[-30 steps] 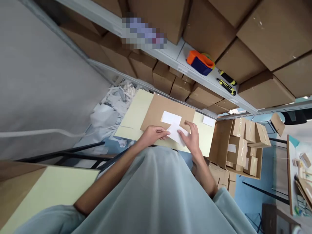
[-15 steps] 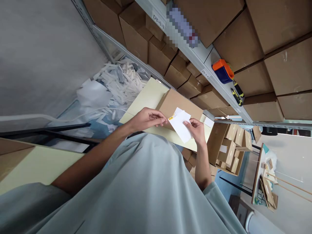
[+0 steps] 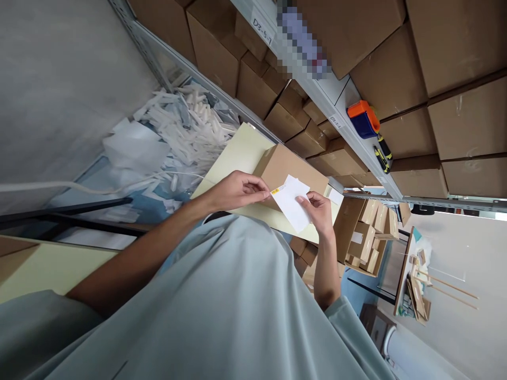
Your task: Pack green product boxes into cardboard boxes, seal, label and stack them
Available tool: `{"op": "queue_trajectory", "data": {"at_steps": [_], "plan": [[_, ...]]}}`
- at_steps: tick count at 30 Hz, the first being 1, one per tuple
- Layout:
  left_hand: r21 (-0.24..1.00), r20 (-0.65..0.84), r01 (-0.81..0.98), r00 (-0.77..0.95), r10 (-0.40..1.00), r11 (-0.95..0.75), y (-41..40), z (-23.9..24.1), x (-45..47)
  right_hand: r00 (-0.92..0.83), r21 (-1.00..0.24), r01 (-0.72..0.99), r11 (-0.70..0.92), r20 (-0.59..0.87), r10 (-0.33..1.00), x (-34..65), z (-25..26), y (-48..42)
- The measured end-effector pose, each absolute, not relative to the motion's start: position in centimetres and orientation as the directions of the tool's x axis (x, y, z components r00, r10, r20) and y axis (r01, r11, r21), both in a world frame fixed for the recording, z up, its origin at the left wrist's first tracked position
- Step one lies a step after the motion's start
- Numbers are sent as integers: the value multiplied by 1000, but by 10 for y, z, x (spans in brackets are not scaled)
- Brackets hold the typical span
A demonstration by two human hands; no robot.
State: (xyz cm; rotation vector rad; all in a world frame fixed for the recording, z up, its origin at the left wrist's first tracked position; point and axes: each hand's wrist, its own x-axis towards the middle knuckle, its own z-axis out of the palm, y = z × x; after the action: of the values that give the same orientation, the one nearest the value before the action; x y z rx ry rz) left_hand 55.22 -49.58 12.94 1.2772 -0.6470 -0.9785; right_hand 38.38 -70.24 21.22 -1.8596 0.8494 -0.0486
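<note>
A white label sheet with a small yellow tab at its corner is held up between both hands above a flat brown cardboard box. My left hand pinches the sheet's yellow corner with thumb and fingertips. My right hand grips the sheet's opposite edge, fingers curled behind it. The box lies on a pale yellow table top. Another small white label lies on the table beyond the box.
Metal shelving packed with brown cartons runs along the far side; an orange and blue tape dispenser and yellow-black cutters rest on it. A heap of white paper strips covers the floor. An open carton of small boxes stands right.
The white sheet was lifted off the box a second ago and is now held in the air by both hands. The view has swung and tilted; the hands barely moved in the last half second.
</note>
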Motion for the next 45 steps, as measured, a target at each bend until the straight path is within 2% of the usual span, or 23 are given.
{"op": "queue_trajectory", "data": {"at_steps": [18, 24, 45], "plan": [[955, -187, 288, 416, -890, -66, -498, 129, 563, 755, -810, -539, -233, -342, -559, 388, 218, -700], [953, -146, 301, 359, -922, -34, -496, 128, 564, 761, -814, -531, -238, -335, -555, 390, 221, -698], [956, -100, 292, 351, -931, 7, -492, 125, 568, 747, -795, -554, -247, -345, -568, 390, 219, -693]]}}
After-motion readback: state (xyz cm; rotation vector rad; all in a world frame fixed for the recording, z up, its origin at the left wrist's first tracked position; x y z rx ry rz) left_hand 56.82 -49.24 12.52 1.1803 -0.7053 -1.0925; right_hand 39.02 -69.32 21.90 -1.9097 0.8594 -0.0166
